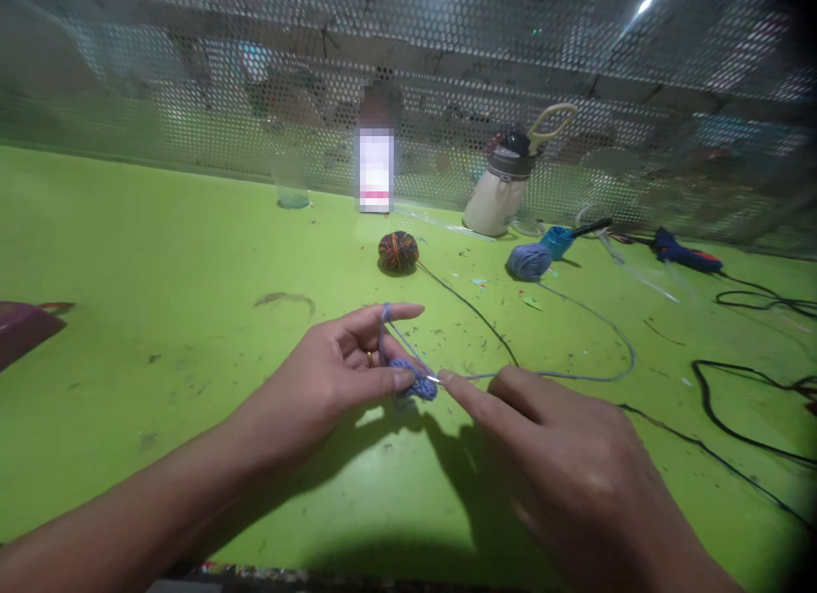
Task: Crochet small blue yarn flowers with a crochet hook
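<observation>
My left hand [338,355] pinches a small piece of blue-purple crochet work [422,387] between thumb and fingers. Its index finger stretches out to the right with the blue yarn [386,314] looped round it. In my right hand [542,431] is a thin metal crochet hook [432,379], whose tip meets the work; the rest of the hook is hidden by the fingers. From the work the yarn runs right and curves back to a blue yarn ball [529,261]. Behind my hands lies a multicoloured dark yarn ball [398,252], its strand trailing toward my right hand.
On the green table [159,261] stand a blurred-out phone [375,172], a clear cup [294,193] and a bottle [499,189] along a perforated metal screen [210,116]. A blue container [557,242], a glue gun [686,251] and dark cords [708,397] lie right. A maroon object [25,329] is left.
</observation>
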Available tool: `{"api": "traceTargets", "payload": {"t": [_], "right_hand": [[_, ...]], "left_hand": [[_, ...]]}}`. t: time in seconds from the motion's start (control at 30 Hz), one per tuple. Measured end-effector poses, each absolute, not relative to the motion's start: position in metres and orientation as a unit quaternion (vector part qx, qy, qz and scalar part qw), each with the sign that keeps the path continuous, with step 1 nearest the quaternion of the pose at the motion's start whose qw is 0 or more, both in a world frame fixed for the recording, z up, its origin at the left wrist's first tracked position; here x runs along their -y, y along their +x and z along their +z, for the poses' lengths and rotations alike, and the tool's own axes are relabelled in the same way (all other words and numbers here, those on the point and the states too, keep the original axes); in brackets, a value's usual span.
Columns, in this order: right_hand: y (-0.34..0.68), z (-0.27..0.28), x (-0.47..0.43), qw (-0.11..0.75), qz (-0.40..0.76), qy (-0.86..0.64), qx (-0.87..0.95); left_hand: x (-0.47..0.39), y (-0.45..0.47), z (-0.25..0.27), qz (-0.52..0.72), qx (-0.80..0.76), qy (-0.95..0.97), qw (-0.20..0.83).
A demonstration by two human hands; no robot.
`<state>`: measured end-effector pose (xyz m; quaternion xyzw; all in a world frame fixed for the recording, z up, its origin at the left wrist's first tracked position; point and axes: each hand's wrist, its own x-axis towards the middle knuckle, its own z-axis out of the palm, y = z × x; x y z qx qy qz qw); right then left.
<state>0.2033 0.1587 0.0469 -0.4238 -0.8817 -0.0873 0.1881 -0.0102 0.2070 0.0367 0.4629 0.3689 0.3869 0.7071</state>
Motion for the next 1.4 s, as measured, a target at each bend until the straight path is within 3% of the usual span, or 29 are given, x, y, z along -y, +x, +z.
{"api": "traceTargets", "payload": {"t": [0.3, 0.57, 0.73, 0.87, 1.0, 1.23, 1.4], "right_hand": [[0.190, 0.048, -0.155, 0.186, -0.165, -0.426, 0.870], [0.192, 0.036, -0.161, 0.256, -0.118, -0.438, 0.853], [0.185, 0.039, -0.172, 0.385, 0.195, -0.493, 0.756], [0.178, 0.037, -0.180, 0.417, 0.490, -0.523, 0.559], [0.173, 0.031, -0.181, 0.447, 0.616, -0.483, 0.434], [0.169, 0.027, -0.180, 0.472, 0.598, -0.480, 0.435], [0.172, 0.030, -0.179, 0.479, 0.404, -0.499, 0.599]], "left_hand": [[-0.207, -0.007, 0.039, 0.397, -0.387, 0.461, 0.693], [-0.204, -0.005, 0.037, 0.442, -0.399, 0.493, 0.634], [-0.203, -0.001, 0.038, 0.469, -0.418, 0.518, 0.581], [-0.201, 0.002, 0.039, 0.481, -0.418, 0.534, 0.556], [-0.196, 0.006, 0.043, 0.482, -0.443, 0.508, 0.560], [-0.201, 0.005, 0.047, 0.477, -0.424, 0.453, 0.623], [-0.210, -0.003, 0.043, 0.434, -0.371, 0.389, 0.723]]}}
